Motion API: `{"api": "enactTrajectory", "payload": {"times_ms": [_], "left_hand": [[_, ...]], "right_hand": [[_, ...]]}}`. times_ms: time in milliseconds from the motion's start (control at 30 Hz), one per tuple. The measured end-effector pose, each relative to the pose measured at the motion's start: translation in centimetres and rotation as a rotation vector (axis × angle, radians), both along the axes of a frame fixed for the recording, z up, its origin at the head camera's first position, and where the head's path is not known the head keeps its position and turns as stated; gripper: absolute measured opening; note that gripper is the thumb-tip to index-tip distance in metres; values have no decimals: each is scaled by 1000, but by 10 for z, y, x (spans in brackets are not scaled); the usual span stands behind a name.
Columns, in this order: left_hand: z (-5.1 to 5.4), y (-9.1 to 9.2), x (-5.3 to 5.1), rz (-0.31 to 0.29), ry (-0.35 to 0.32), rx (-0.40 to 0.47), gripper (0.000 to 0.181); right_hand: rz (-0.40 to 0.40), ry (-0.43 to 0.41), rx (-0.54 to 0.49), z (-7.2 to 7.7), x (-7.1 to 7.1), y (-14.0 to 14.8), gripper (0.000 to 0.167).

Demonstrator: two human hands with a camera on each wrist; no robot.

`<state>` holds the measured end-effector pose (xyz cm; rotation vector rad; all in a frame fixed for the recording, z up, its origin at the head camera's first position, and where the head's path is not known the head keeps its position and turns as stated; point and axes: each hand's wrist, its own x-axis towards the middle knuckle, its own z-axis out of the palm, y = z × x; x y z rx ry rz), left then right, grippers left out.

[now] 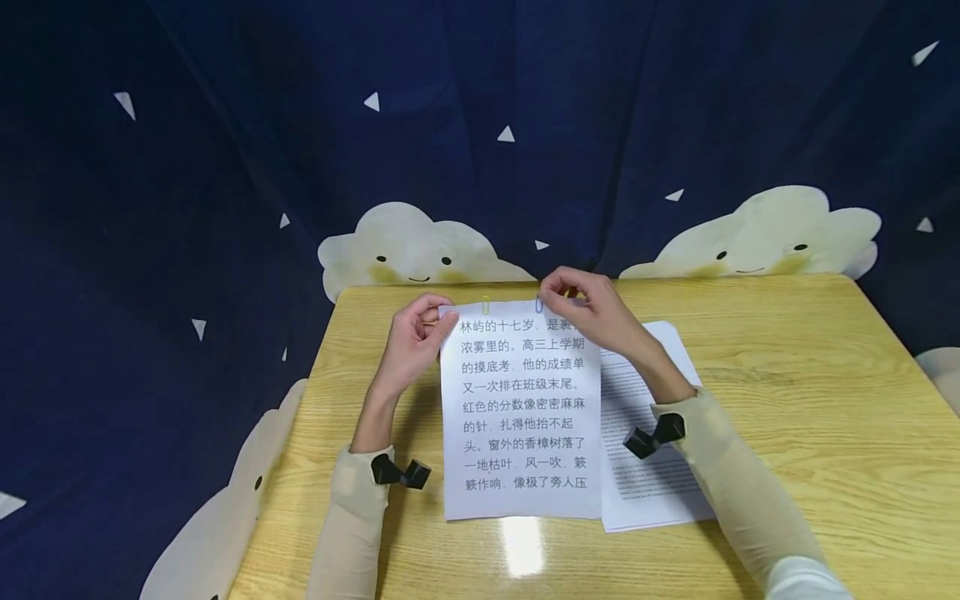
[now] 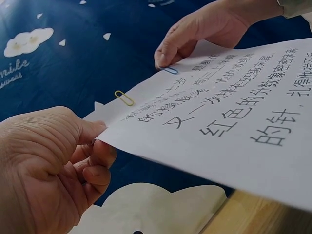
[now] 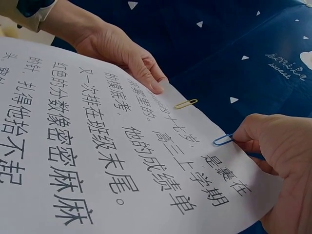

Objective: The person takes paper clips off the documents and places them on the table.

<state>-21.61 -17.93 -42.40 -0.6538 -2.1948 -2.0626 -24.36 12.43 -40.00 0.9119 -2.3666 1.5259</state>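
Note:
A white sheet [image 1: 525,417] printed with large Chinese characters is held up above the table. My left hand [image 1: 412,337] pinches its top left corner between thumb and fingers. A yellow paper clip [image 2: 124,98] sits on the top edge, left of the middle. Farther right along that edge is a blue paper clip [image 3: 223,140], and my right hand [image 1: 596,312] pinches its outer end. The right hand covers part of the first printed line in the head view. Behind the right fingers, a further blue bit shows in the right wrist view; I cannot tell what it is.
Sheets with small print [image 1: 652,483] lie on the wooden table [image 1: 787,433] to the right, partly under the held sheet and the right forearm. A dark blue curtain [image 1: 450,100] with clouds and white triangles hangs behind the table and along its left side.

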Motion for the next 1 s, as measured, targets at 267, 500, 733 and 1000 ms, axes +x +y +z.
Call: {"api": "enactTrajectory", "payload": {"times_ms": [267,500,733,1000], "left_hand": [[-1,0,-1,0,11,-2,15],[-2,-1,0,6,10,-6,15],[-3,0,-1,-2,12,8,16],[-4,0,-1,0,0,15,14]], "right_hand": [[-13,-7,-4,1,2,0,6],[-18,8,-14,1,2,-1,7],[-12,15,-24,1,2,-1,6],[-7,10,-27,2,2,-1,7]]}}
